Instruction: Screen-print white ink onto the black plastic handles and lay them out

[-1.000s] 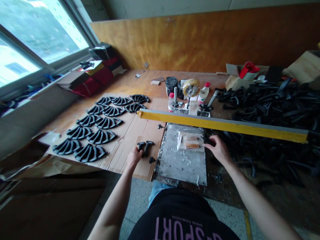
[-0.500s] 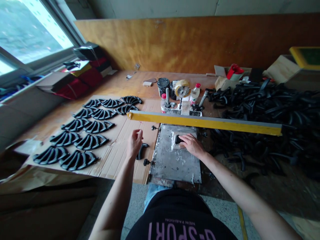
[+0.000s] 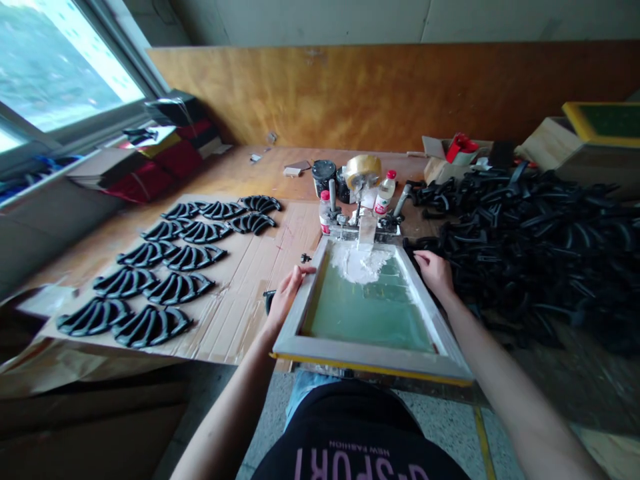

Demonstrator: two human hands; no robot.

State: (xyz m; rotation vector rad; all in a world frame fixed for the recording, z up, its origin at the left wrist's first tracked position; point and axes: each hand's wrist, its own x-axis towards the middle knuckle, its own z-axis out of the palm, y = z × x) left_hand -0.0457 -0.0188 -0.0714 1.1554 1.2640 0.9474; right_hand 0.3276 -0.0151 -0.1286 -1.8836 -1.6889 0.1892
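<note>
A screen printing frame lies lowered over the metal base plate, its grey border around a green mesh. White paste is spread at the mesh's far end. At the frame's left edge, my left hand has its fingers closed on the side. My right hand is at the opposite edge, fingers curled against it. The frame hides the plate and the small black piece that was on it. Beside my left hand, another black plastic piece is mostly covered.
Several fan-shaped groups of black parts lie on cardboard at left. A large heap of black parts fills the right side. Behind the frame stand a clamp, tape roll, dark tub and red-capped bottles.
The raised printing frame has swung down flat over the plate. My right hand has left the small black piece and moved to the frame's right edge; my left has come to its left edge.
</note>
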